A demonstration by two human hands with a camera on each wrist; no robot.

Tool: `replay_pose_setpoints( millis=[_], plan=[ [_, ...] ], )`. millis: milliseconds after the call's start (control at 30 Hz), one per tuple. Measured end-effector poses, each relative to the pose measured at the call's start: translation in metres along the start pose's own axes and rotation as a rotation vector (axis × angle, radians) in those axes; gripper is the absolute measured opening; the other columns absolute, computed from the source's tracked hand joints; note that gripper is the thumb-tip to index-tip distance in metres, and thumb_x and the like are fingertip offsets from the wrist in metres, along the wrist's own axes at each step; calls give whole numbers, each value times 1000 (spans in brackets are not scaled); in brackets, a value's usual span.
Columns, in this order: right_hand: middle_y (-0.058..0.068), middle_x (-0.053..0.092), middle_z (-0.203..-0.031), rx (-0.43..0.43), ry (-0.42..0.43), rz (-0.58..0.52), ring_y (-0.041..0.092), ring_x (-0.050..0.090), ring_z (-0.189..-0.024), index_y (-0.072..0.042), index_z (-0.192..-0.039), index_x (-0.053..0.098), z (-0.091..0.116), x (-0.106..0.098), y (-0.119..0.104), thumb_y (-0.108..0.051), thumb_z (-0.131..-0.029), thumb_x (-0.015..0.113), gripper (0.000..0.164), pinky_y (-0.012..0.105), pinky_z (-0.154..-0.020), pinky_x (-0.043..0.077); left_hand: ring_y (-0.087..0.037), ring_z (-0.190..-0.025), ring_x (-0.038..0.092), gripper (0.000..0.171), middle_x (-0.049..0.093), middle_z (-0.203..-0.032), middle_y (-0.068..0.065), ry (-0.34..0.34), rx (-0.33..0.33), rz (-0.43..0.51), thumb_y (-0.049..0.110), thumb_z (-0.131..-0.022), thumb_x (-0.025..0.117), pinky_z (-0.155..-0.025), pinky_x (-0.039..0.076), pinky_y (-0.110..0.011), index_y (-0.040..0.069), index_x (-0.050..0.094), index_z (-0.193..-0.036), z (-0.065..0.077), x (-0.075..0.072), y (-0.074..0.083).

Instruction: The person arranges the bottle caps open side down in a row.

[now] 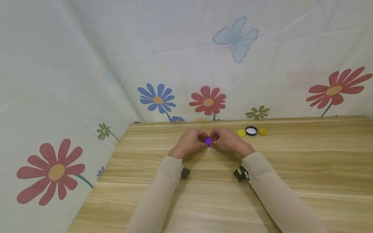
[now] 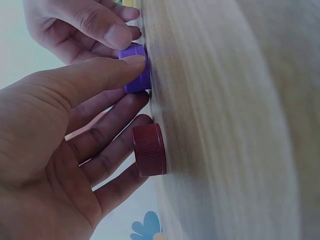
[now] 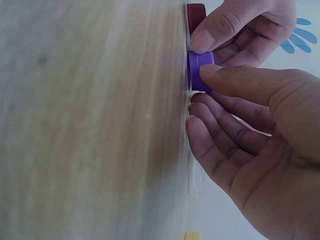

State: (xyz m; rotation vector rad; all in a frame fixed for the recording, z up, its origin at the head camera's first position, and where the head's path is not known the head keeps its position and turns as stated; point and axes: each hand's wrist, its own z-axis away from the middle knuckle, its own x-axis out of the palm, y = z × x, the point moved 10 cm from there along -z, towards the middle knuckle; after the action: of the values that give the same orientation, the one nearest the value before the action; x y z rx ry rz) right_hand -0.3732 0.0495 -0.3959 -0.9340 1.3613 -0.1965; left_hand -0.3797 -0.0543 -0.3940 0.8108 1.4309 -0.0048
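A purple bottle cap (image 1: 208, 141) sits at the wooden tabletop between my two hands. My left hand (image 1: 190, 141) pinches one side of it with thumb and fingers, and my right hand (image 1: 225, 139) pinches the opposite side. The left wrist view shows the left thumb lying across the ridged side of the purple cap (image 2: 138, 84). Beside the left hand's lower fingers stands a dark red ridged cap (image 2: 150, 151), hidden from the head view. Behind the right hand's fingers, a clear ridged cap (image 3: 196, 175) partly shows in the right wrist view.
To the right of the right hand, a bright yellow cap (image 1: 241, 133), a black lid with a white inside (image 1: 251, 130) and an orange-yellow cap (image 1: 263, 132) form a row. Behind the table's (image 1: 306, 168) far edge hangs a flower-printed cloth (image 1: 180, 58).
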Motion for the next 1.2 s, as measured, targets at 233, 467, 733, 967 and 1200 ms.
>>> replay_pose_setpoints(
  millis=[233,467,733,967,1200],
  plan=[
    [10,74,-99,12,-6,-1,26,67,-94,2,-110,73,0,0,2,-3,-93,78,18,45,-94,56,-18,-97,70,27,79,-106,-6,1,4,-2,8,-90,85,-94,56,-33,5,80,-116,0,0,0],
    [10,74,-99,22,-12,-7,25,67,-93,1,-109,73,0,1,3,-3,-93,78,17,45,-94,55,-18,-99,72,33,79,-108,-7,4,11,-5,9,-89,87,-94,56,-33,4,79,-120,-1,2,-3],
    [13,74,-105,-7,82,-30,30,69,-101,4,-116,72,1,-15,1,-4,-96,74,21,46,-95,56,-17,-103,71,35,78,-114,-5,-2,-36,62,21,-96,82,-96,56,-33,6,77,-127,1,-1,-4],
    [17,74,-106,-42,163,-58,33,69,-101,6,-116,72,4,-30,2,-3,-97,76,22,47,-91,58,-21,-108,71,37,77,-119,-6,27,-55,79,27,-98,79,-97,55,-35,7,76,-129,-3,-3,0],
    [21,73,-115,-23,215,-69,36,70,-106,7,-122,70,8,-44,4,-5,-99,73,26,49,-92,58,-23,-115,70,39,75,-125,-8,80,-84,54,27,-99,77,-100,54,-39,8,74,-133,-11,-7,5]
  ],
)
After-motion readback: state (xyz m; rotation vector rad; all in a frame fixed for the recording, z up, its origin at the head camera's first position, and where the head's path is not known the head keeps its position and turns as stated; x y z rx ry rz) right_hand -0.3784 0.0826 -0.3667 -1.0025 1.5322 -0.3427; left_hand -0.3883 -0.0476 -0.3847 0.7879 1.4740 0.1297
